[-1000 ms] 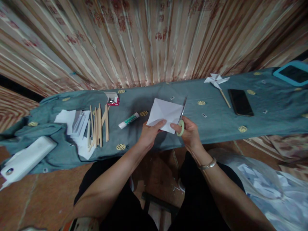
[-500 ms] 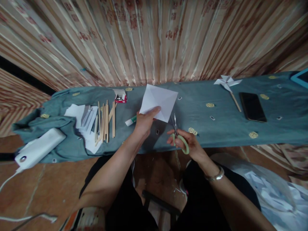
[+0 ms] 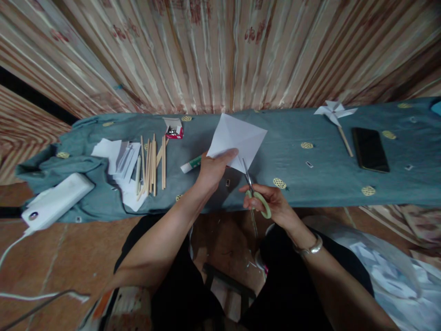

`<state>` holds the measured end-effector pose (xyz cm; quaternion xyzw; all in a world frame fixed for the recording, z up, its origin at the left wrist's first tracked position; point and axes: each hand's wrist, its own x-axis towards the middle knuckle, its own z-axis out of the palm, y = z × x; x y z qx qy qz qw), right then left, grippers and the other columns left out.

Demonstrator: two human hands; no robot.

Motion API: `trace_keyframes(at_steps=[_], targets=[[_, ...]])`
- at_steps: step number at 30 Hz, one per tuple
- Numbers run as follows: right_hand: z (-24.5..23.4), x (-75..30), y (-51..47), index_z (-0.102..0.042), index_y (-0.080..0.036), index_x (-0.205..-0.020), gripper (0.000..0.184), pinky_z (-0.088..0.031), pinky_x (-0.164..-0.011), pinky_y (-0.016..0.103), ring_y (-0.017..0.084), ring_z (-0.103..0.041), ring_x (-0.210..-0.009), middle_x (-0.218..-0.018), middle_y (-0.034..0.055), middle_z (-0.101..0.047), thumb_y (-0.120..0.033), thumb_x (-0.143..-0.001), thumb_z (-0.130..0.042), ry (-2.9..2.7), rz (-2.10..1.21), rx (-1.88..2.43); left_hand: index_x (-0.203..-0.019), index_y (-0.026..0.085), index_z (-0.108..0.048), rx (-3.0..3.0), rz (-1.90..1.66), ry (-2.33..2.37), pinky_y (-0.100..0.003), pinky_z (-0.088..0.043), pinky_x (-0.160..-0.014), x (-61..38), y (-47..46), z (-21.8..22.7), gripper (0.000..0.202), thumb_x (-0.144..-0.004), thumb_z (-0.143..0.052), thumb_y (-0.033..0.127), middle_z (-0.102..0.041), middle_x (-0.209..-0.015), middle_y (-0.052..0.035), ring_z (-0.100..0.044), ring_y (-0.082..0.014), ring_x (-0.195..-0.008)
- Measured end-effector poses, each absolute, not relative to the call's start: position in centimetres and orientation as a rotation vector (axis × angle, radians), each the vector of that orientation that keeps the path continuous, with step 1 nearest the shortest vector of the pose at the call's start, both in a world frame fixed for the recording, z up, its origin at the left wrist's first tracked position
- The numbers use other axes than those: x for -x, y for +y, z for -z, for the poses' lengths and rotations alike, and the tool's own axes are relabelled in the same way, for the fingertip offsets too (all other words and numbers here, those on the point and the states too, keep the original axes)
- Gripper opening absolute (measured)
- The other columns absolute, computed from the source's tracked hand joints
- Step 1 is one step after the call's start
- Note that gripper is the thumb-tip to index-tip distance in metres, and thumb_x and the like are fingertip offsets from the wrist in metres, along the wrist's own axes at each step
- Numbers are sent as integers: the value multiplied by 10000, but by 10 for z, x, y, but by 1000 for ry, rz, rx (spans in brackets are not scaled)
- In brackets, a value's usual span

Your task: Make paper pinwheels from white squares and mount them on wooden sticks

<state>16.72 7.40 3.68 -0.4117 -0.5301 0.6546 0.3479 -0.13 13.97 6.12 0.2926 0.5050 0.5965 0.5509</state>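
My left hand (image 3: 214,171) pinches a square of white paper (image 3: 239,135) at its lower left side, thumb on top. Faint crease lines cross the sheet. In my right hand (image 3: 267,201) is a pair of scissors (image 3: 248,179) with pale green handles, fingers through the loops. The blades are at the paper's near corner, one of them showing over the sheet. Partly behind my left hand lies a green and white tube (image 3: 191,164) on the cloth.
Wooden sticks (image 3: 153,165), paper pieces (image 3: 127,161) and a small red box of metal bits (image 3: 174,129) lie left. A paper pinwheel (image 3: 334,112) on a stick and a black phone (image 3: 370,149) lie right. A white device (image 3: 58,202) sits far left; a plastic bag of paper (image 3: 389,271) is below right.
The scissors' blades have come onto the paper's near corner, where before they were beside it. The view has shifted slightly.
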Motion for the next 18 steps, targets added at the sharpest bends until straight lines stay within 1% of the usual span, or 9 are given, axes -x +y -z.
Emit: trace_keyframes(at_steps=[5,7,12,18], targets=[[-37,-169,74,-716,-172,-965,481,-432,-517,246,106,-526,-574,-646,-6,-606,-562,-693,-790,-1378,-1696,1078,-720,178,-690,-708,-1399,1204,-286,-471,-567,0,140,-60,183,-591,-801,244,-719,-742,-58,-657,-206,-681],[-39,-168,74,-718,-166,-961,499,-428,-520,249,107,-523,-576,-647,-4,-607,-576,-685,-788,-1371,-1689,1091,-722,179,-687,-716,-1390,1205,-278,-471,-561,0,140,-60,184,-594,-799,251,-719,-734,-53,-659,-204,-683],[-42,-167,73,-724,-155,-945,529,-431,-529,246,102,-518,-576,-644,-1,-612,-602,-669,-785,-1358,-1688,1124,-727,161,-689,-713,-1397,1177,-300,-515,-631,-1,138,-60,176,-611,-799,234,-739,-795,-72,-680,-221,-750],[-42,-167,74,-735,-166,-968,532,-437,-533,238,100,-527,-586,-658,2,-618,-608,-676,-776,-1372,-1694,1118,-714,171,-690,-690,-1401,1173,-317,-505,-639,-2,138,-60,169,-600,-806,218,-731,-794,-69,-667,-219,-722]])
